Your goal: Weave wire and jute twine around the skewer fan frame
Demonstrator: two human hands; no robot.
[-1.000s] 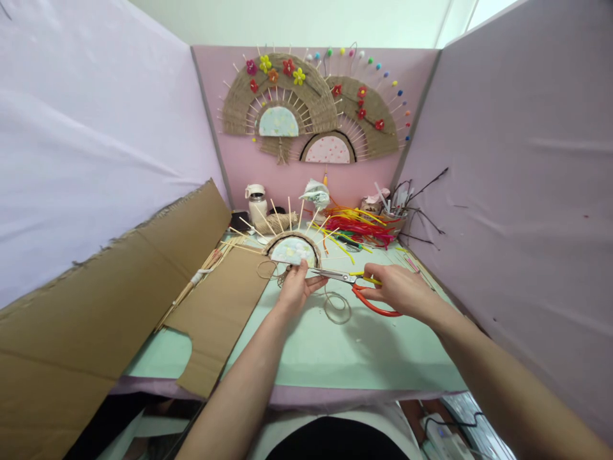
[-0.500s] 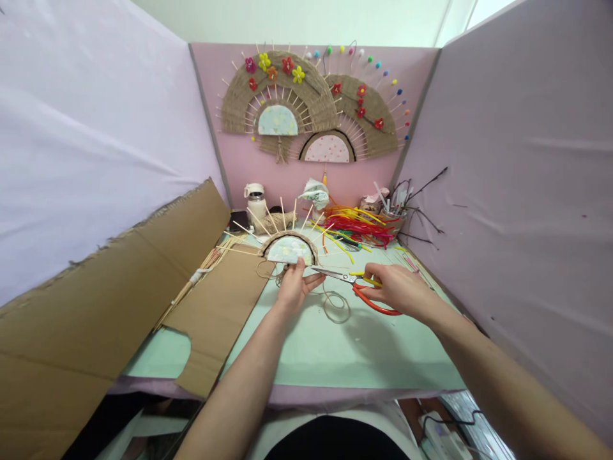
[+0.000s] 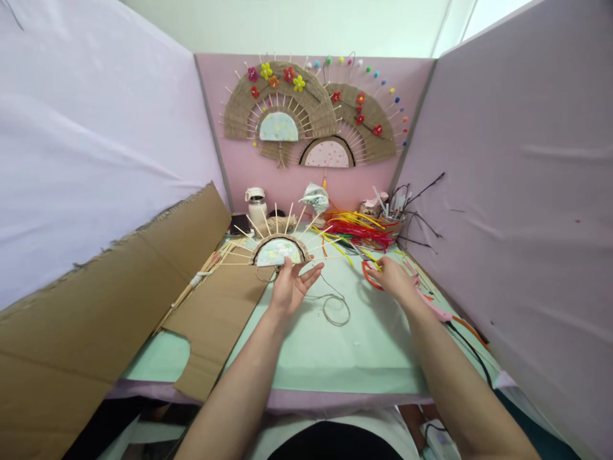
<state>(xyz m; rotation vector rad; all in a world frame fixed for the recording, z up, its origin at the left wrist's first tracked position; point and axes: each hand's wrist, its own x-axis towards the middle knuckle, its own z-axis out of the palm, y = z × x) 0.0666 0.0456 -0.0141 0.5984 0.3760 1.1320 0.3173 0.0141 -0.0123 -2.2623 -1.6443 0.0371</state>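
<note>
My left hand (image 3: 293,284) grips the lower edge of a half-round fan frame (image 3: 278,250), thumb on its pale floral face, the other fingers stretched out. Thin wooden sticks ray outward from its twine-wrapped arc, which has a dark band. A loose length of twine (image 3: 336,309) trails from it and curls on the table. Over at the right, my right hand (image 3: 393,276) is closed on scissors (image 3: 371,273) with red handles. Their blades point away toward the heap of pipe cleaners (image 3: 359,229).
Cardboard sheets (image 3: 119,287) lean and lie at left beside a bundle of sticks (image 3: 196,278). A pale bottle (image 3: 257,206) and a twine roll (image 3: 278,225) stand behind. At right lies a pink glue gun (image 3: 433,306) with its cord; twigs (image 3: 421,220) jut from a pot.
My right hand has carried the scissors away from the twine, rightward and back, blades turned away from me. The fan frame has shifted slightly left. The glue gun has come into view.
</note>
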